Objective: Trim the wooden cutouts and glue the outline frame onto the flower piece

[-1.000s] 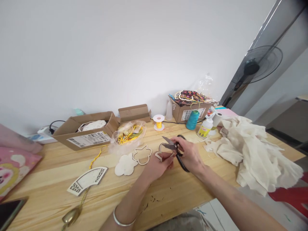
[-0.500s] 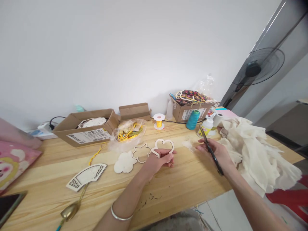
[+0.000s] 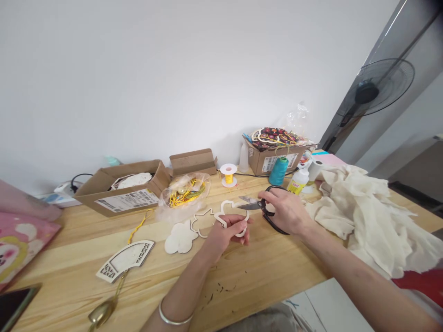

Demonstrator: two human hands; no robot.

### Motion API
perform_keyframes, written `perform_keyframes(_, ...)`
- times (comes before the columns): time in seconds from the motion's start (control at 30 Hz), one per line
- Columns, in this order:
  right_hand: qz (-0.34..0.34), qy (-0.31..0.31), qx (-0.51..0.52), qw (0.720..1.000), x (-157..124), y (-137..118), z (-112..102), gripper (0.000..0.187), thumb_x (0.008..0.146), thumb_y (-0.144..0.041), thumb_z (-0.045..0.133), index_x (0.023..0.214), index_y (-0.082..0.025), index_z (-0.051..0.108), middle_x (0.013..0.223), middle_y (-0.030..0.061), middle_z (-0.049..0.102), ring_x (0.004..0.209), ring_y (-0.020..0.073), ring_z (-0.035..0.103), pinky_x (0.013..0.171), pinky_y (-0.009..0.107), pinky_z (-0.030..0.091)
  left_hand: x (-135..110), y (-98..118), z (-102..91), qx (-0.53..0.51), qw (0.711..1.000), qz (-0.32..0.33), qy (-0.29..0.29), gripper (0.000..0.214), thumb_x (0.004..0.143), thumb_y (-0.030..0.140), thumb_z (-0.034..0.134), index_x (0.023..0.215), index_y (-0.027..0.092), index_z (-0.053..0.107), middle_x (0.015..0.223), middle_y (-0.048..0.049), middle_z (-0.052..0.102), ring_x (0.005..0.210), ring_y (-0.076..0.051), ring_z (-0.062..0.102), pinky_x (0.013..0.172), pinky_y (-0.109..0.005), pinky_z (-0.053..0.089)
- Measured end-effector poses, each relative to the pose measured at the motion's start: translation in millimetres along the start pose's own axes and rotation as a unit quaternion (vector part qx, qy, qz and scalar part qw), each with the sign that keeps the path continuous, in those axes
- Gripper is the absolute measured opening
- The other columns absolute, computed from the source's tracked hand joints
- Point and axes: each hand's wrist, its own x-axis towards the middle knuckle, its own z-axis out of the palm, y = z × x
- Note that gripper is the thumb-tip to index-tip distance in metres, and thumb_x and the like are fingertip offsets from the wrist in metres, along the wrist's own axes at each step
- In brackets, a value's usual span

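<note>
Pale wood worktop (image 3: 277,263) against a white wall. Wooden frame (image 3: 220,218) is just above it, centre, lower edge pinched in my left hand (image 3: 225,234). Right hand (image 3: 289,213) grip is closed thru scissors (image 3: 256,205), blade tips at the frame's right rim. Cloth (image 3: 367,221) lies to the right.

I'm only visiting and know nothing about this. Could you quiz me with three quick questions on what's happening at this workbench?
1. What does the right hand hold? A scissors; B glue bottle; C teal thread spool.
2. True or false: the left hand grips a pale cut-out frame.
3. Fill in: seen from the person, the crumpled white cloth lies to the ___ of both hands.
Key: 1 A; 2 true; 3 right.
</note>
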Motion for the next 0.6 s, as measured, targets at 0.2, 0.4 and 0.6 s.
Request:
perform_keyframes(0.2,-0.029,0.007,-0.029,0.999,1,-1,10,0.025,0.065,-0.022,0.055,0.090,-0.021,0.059,0.078,0.0041,0.053,0.070,0.0159,0.048,0.058,0.024,0.031,0,2,3.7,-0.009,1.000,-0.006,0.012,0.041,0.068,0.031,0.063,0.104,0.010,0.061,0.051,-0.0005,0.057,0.044,-0.009,0.047,0.055,-0.027,0.045)
perform_keyframes(0.4,-0.022,0.025,-0.016,0.999,2,0,19,0.024,0.065,-0.020,0.055,0.089,-0.020,0.059,0.079,0.0043,0.050,0.070,0.0155,0.046,0.059,0.024,0.033,0,0,2.1,-0.004,1.000,-0.015,0.004,0.040,0.070,0.032,0.061,0.105,0.012,0.060,0.053,0.0000,0.057,0.046,-0.008,0.045,0.057,-0.027,0.045)
perform_keyframes(0.6,0.070,0.008,-0.036,0.997,4,11,27,0.023,0.068,-0.021,0.054,0.090,-0.021,0.060,0.079,0.0048,0.052,0.069,0.0163,0.051,0.056,0.024,0.034,-1,-7,8.3,0.001,0.999,0.002,-0.037,0.038,0.073,0.032,0.059,0.106,0.013,0.061,0.053,0.0001,0.056,0.049,-0.009,0.049,0.053,-0.023,0.041)
